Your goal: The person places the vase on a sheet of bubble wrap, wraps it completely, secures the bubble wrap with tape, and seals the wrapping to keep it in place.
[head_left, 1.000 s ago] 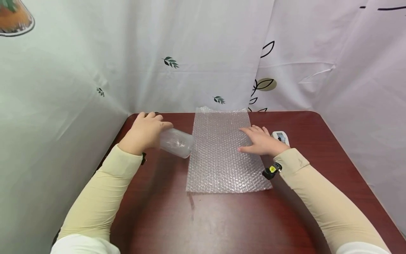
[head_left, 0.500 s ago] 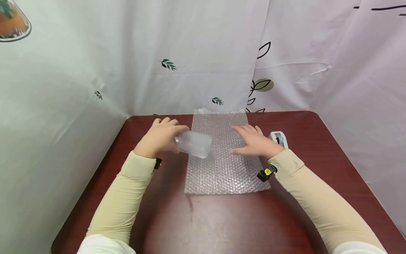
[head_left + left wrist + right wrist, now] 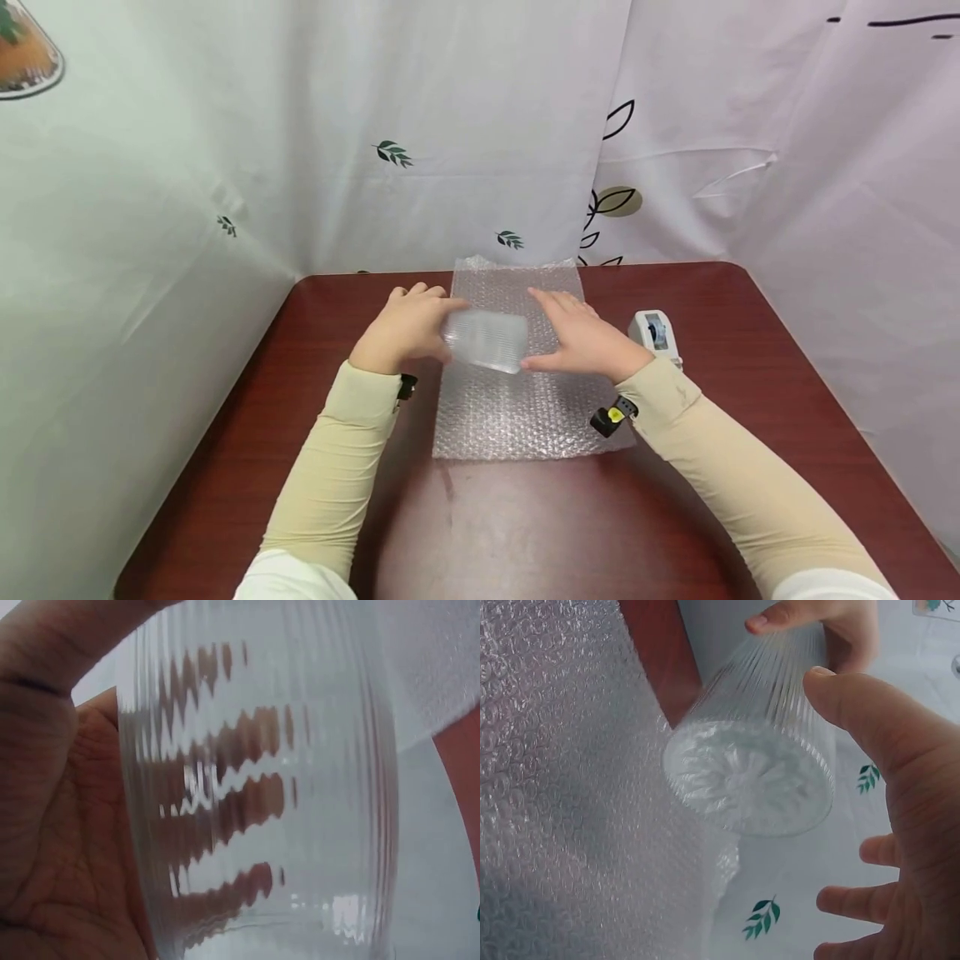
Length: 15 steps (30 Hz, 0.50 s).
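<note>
My left hand (image 3: 405, 329) grips the clear ribbed glass tumbler (image 3: 486, 340) sideways, fingers curled round its open end, base pointing right. A second ago the glass was off the left edge of the clear bubble wrap sheet (image 3: 517, 408); now I've carried it right and it's over the sheet's far half, toward the far edge of the dark red wooden bench (image 3: 525, 525). Can't tell if it touches the wrap.

My right hand (image 3: 581, 337) was flat on the sheet's right side; it has slid left and now sits just beside the glass base, fingers straight and spread, holding nothing. Right wrist view: thumb (image 3: 870, 720) right at the base rim (image 3: 750, 780), contact unclear. Left wrist view: glass wall (image 3: 262, 787) fills the frame, my fingers showing through it.

Sheet hasn't moved, near edge about mid-bench. White tape dispenser (image 3: 655, 332) same spot, right of the sheet, now clear of my right hand. Leaf-print white curtain (image 3: 450, 125) behind the bench.
</note>
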Available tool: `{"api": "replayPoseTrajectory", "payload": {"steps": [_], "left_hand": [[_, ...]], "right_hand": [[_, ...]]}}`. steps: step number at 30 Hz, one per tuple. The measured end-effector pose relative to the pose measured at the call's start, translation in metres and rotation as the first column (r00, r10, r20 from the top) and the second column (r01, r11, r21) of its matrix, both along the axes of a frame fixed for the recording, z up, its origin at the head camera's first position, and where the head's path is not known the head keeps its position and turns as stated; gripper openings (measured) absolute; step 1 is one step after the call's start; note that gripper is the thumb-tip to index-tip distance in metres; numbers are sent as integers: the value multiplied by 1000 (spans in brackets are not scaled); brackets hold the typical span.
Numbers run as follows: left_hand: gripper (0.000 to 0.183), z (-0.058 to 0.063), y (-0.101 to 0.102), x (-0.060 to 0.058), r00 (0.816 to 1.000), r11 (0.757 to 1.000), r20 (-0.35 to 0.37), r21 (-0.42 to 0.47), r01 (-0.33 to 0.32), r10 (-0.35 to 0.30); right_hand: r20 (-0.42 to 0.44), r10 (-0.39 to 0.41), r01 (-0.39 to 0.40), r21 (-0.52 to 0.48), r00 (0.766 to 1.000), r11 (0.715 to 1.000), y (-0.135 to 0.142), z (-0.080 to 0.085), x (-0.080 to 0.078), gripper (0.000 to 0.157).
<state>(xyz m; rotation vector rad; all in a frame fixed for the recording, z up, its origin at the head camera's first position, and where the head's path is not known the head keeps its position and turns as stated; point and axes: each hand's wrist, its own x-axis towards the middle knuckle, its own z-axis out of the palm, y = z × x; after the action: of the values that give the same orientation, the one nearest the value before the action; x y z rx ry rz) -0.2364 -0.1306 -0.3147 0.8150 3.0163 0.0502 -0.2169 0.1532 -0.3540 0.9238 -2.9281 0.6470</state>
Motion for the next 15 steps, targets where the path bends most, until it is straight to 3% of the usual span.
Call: {"api": "replayPoseTrajectory", "payload": {"steps": [6, 15], "left_hand": [[86, -7, 12, 3, 998, 999, 41, 30, -38, 37], [85, -21, 30, 9, 996, 998, 90, 59, -29, 24]], "right_hand": [[-39, -15, 15, 16, 999, 1000, -12, -7, 3, 116], [-156, -57, 72, 97, 986, 993, -26, -16, 10, 116]]}}
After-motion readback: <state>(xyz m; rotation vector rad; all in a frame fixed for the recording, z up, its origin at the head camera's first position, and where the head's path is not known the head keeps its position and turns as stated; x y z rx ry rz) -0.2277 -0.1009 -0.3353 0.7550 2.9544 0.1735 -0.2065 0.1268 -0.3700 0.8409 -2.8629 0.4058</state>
